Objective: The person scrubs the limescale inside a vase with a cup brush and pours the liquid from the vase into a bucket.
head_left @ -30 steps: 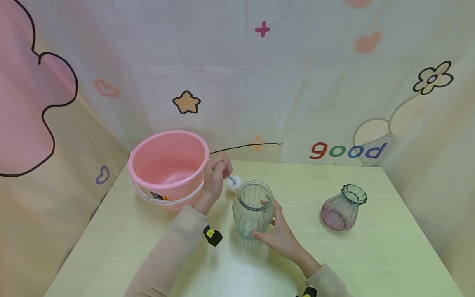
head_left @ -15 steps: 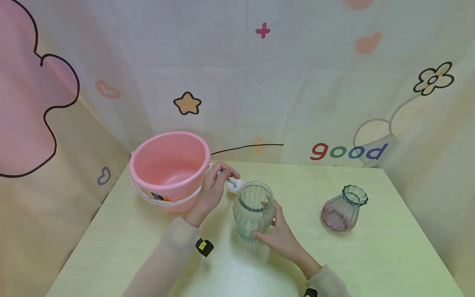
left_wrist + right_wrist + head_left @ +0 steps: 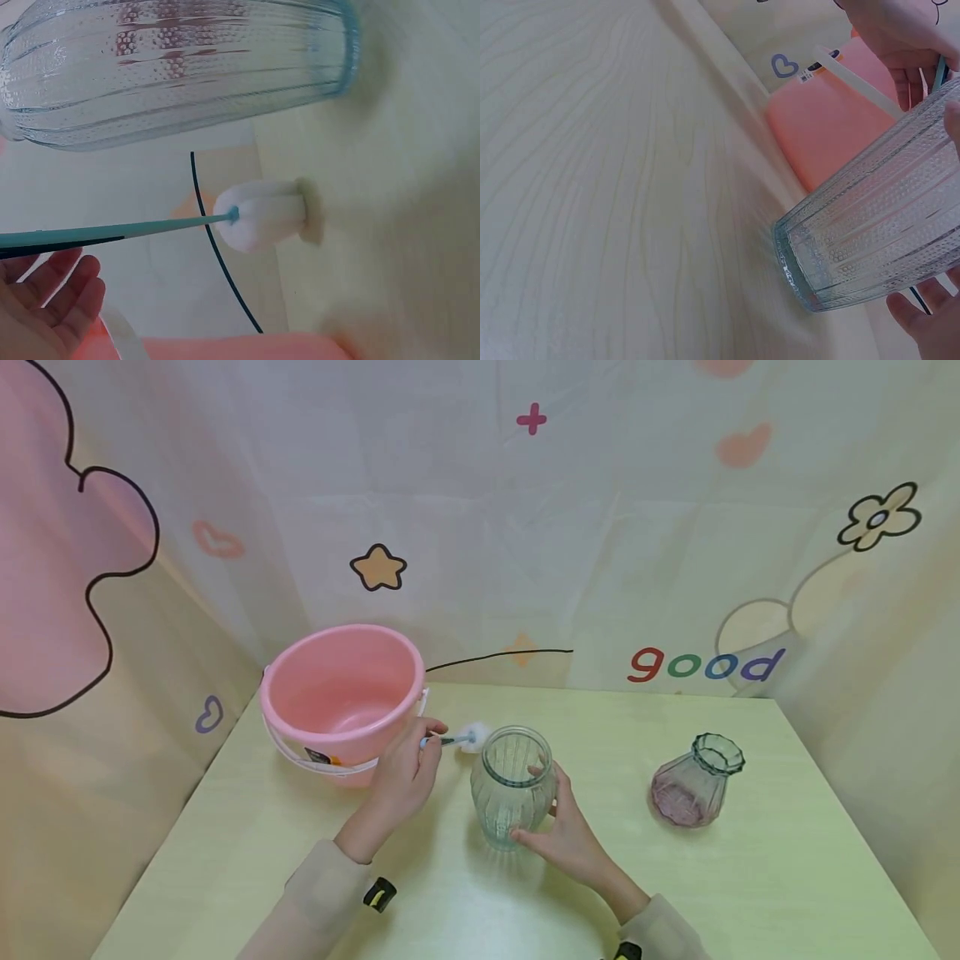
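Observation:
In the head view my left hand (image 3: 401, 772) pinches the blue handle of a sponge brush (image 3: 474, 737), beside the pink bucket. The handle (image 3: 127, 229) tilts over to the left, and the brush's white sponge head (image 3: 259, 216) is right at the tabletop. My right hand (image 3: 573, 843) grips a clear green ribbed glass vase (image 3: 512, 806) from its right side, thumb in front and fingers behind. The vase stands upright with its mouth up, its base (image 3: 799, 262) at the table. It partly hides the right fingers.
Behind the left hand stands a pink bucket (image 3: 337, 635) with a white handle. A second glass vase (image 3: 688, 789), purple below and grey-green at the rim, leans on the right of the table (image 3: 750, 893). A printed curtain (image 3: 450, 485) hangs around the table.
My left hand has come back toward me and to the left, tipping the brush handle lower while its sponge head stays nearly in place. The right hand and green vase have not moved.

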The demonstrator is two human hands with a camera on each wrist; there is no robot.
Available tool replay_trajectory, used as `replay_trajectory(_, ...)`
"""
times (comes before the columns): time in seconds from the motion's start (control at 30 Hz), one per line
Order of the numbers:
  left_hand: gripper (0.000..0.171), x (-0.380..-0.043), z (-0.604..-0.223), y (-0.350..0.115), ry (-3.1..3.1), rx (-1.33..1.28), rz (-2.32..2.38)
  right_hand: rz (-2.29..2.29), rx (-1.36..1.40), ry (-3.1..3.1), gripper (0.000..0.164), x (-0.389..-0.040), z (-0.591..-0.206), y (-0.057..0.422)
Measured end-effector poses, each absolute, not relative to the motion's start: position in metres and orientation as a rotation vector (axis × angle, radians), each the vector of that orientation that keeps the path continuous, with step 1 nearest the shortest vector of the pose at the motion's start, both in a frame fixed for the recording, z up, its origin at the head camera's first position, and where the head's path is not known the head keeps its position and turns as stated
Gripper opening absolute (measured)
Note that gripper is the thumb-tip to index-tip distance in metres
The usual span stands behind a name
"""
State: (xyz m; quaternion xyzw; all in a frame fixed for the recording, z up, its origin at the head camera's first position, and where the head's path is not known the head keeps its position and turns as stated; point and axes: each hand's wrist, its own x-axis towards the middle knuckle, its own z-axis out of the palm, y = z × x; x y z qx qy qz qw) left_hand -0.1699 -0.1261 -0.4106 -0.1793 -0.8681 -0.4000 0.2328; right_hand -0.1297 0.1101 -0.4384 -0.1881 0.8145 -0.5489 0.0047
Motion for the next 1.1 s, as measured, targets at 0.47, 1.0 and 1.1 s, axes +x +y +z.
replay_trajectory(0.47, 0.018, -0.145, -0.440, -0.151, -2.421, -0.424, -1.028, -1.730, -0.584, 2.537, 0.096, -0.129, -0.439, 0.112)
replay_trajectory(1.0, 0.022, -0.142, -0.467, -0.172, -2.739, -0.303, -0.808, -1.734, -0.584, 2.533, 0.096, -0.129, -0.438, 0.110)
replay_trajectory(1.1, 0.022, -0.143, -0.472, -0.174, -2.780, -0.300, -0.802, -1.734, -0.580, 2.533, 0.096, -0.129, -0.438, 0.110)
